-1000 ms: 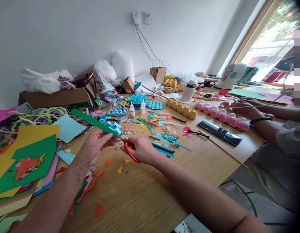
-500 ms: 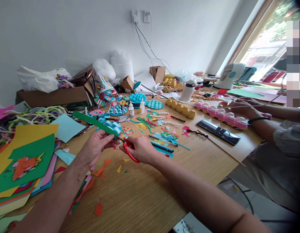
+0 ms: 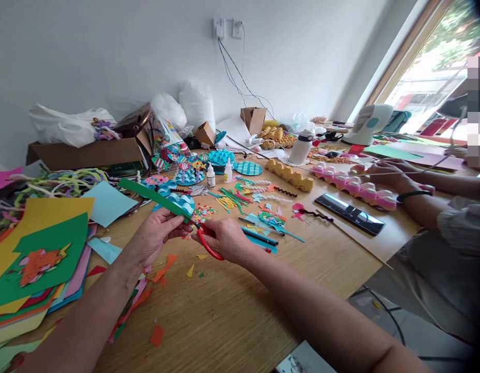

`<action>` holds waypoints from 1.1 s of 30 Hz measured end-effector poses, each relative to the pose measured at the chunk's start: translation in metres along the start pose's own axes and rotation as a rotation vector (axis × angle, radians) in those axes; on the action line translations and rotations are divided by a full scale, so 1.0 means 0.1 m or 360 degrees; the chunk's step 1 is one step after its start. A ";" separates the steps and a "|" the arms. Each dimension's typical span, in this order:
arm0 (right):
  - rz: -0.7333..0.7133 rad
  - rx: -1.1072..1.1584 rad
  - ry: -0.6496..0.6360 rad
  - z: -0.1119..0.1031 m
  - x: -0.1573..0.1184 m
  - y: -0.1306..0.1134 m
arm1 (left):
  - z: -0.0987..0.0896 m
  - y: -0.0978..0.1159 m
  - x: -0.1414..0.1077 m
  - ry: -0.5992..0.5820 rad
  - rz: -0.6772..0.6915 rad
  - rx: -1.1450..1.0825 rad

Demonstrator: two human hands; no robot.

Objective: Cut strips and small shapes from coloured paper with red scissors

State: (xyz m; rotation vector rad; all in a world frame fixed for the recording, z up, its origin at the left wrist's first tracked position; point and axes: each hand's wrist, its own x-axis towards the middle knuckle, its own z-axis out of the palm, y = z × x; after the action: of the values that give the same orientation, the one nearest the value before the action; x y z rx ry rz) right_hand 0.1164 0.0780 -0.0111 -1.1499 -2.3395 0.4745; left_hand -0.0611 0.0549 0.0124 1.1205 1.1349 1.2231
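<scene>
The green paper strip (image 3: 154, 197) lies up and to the left of the right hand (image 3: 226, 241), its long axis slanting from a free far-left end down to the near-right end, where the left hand (image 3: 156, 230) pinches it between thumb and fingers. The right hand grips the red-handled scissors (image 3: 202, 242), fingers at the loops; their metal blades point up-left to that pinched end, roughly along the strip. The left hand is nearer the strip. How far the blades are open I cannot tell. The strip looks flat, smooth and matt, held above the wood-grained counter (image 3: 224, 316). Below lie angular orange scraps (image 3: 157, 335); beyond stand 2 small glue-type bottles (image 3: 228, 172), and smooth coloured sheets (image 3: 65, 259) overlap at left.
</scene>
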 end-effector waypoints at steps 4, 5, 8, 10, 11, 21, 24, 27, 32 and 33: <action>0.0000 0.0010 -0.0012 0.01 0.01 0.01 | -0.01 0.01 -0.01 0.0012 -0.0006 0.0000; 0.0002 0.0011 -0.0012 0.01 0.01 0.01 | -0.01 0.01 -0.01 0.0012 -0.0006 0.0004; -0.0009 0.0016 0.0007 0.02 0.01 0.01 | -0.01 0.02 -0.01 0.0015 0.0000 0.0001; -0.0014 0.0018 0.0013 0.03 0.01 0.01 | -0.02 0.03 -0.01 0.0049 0.0011 -0.0002; -0.0010 0.0019 0.0010 0.03 0.01 0.01 | -0.02 0.03 -0.01 0.0076 0.0016 0.0001; -0.0014 0.0114 -0.0018 0.07 0.01 0.03 | 0.02 0.03 -0.01 0.0103 -0.0001 0.0010; 0.0020 0.0190 -0.0051 0.05 0.00 0.01 | 0.06 0.02 -0.02 0.0102 -0.0029 0.0006; 0.0054 0.0258 -0.0093 0.03 0.00 -0.01 | 0.07 0.01 -0.02 0.0086 -0.0045 0.0026; 0.0077 0.0312 -0.0121 0.02 -0.01 -0.03 | 0.05 -0.02 0.00 0.0081 -0.0035 0.0038; 0.0082 0.0315 -0.0123 0.03 0.00 -0.03 | 0.05 -0.02 0.00 0.0078 -0.0034 0.0035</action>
State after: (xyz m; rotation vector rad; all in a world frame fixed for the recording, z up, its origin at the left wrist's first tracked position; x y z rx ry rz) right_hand 0.1134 0.0758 -0.0121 -1.1177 -2.2712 0.7633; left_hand -0.0564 0.0546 0.0110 1.0973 1.1971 1.2304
